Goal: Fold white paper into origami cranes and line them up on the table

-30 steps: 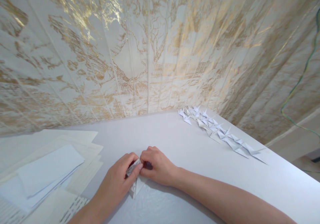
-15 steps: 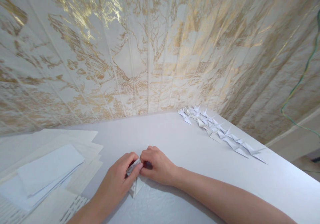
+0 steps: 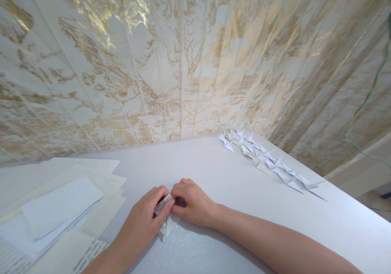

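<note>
A small piece of folded paper [image 3: 163, 229], white with some dark print, is held between my two hands low in the middle of the view. My left hand [image 3: 149, 213] closes around its left side, thumb lying across the front. At the paper's upper right edge, my right hand [image 3: 192, 202] pinches with thumb and forefinger, its fingertips meeting those of the left. The lower point of the paper sticks out beneath my left thumb. Fingers cover most of the upper part, so its full shape is hidden.
Several folded paper cranes [image 3: 265, 156] stand in rows along the right edge of the white table [image 3: 183, 160]. Loose paper sheets [image 3: 64, 204], some printed, lie in a pile at the left. A gold-patterned wall covering [image 3: 171, 62] rises behind. A green cord [image 3: 366, 99] hangs at the right.
</note>
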Demonstrator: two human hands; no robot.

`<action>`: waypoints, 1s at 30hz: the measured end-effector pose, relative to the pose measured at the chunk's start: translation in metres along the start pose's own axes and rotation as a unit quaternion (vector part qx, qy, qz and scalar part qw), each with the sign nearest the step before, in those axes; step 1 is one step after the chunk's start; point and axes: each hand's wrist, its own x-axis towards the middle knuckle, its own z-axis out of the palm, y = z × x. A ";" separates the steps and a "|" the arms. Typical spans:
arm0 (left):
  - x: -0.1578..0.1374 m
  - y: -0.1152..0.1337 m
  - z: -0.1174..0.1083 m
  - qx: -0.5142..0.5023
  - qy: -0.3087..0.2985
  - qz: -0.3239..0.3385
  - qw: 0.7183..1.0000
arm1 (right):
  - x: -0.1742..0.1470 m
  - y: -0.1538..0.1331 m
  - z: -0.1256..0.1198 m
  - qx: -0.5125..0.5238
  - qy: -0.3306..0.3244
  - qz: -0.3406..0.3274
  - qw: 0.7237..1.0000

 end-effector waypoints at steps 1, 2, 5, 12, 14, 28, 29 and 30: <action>0.000 0.000 0.000 0.002 -0.003 -0.002 1.000 | 0.000 0.000 0.000 0.001 0.000 -0.001 1.000; 0.000 0.000 0.000 0.004 -0.006 -0.004 1.000 | 0.000 0.000 0.000 0.002 0.001 -0.002 1.000; 0.000 0.000 0.000 0.005 -0.015 -0.009 1.000 | 0.000 0.000 0.000 0.004 0.000 -0.004 1.000; 0.001 0.000 0.000 0.003 -0.014 -0.012 1.000 | 0.001 0.001 -0.001 0.014 0.001 -0.006 1.000; 0.002 0.000 0.000 0.000 -0.017 -0.013 1.000 | 0.001 0.001 0.000 0.017 0.003 -0.009 1.000; 0.002 0.001 0.000 0.000 -0.008 -0.007 1.000 | 0.001 0.000 -0.001 0.009 -0.001 -0.011 1.000; 0.002 0.002 0.000 0.000 -0.009 -0.008 1.000 | 0.001 0.000 -0.001 0.007 -0.002 -0.011 1.000; 0.001 0.002 0.000 0.000 -0.012 -0.010 1.000 | 0.000 0.001 -0.001 0.006 -0.002 -0.012 1.000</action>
